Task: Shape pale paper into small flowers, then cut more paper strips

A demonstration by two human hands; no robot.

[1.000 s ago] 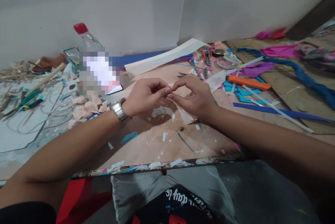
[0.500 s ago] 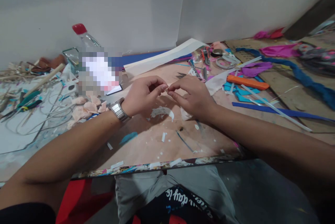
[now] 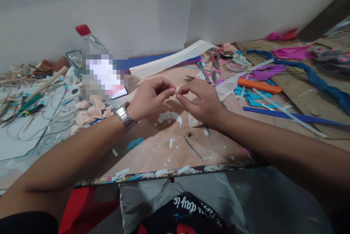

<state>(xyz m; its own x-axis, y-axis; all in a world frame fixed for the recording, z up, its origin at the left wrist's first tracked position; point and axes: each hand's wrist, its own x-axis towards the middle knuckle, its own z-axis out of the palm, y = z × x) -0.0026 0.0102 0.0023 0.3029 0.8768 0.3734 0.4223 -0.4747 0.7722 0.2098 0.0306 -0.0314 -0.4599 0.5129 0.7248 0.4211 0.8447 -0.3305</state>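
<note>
Above the middle of the table (image 3: 153, 157), my left hand (image 3: 149, 97) and my right hand (image 3: 203, 100) meet almost fingertip to fingertip. Thumb and forefinger of each are pinched together. Between the tips there may be a tiny pale bit, too small to make out. A metal wristwatch (image 3: 125, 114) is on my left wrist. Just behind my right hand lie pointed dark blades (image 3: 189, 79), and a pale scrap (image 3: 194, 120) is partly hidden beneath that hand.
A phone (image 3: 105, 75), partly blurred out, leans by a red-capped bottle (image 3: 82, 29) at the back left. Green-handled pliers (image 3: 30, 103) and crumpled peach pieces (image 3: 89, 113) lie left. To the right are an orange cutter (image 3: 258, 85), blue strips (image 3: 290, 115) and a tape roll (image 3: 236, 65).
My right fingertips have shifted very slightly right, leaving a small gap from the left fingertips. My left hand has hardly moved.
</note>
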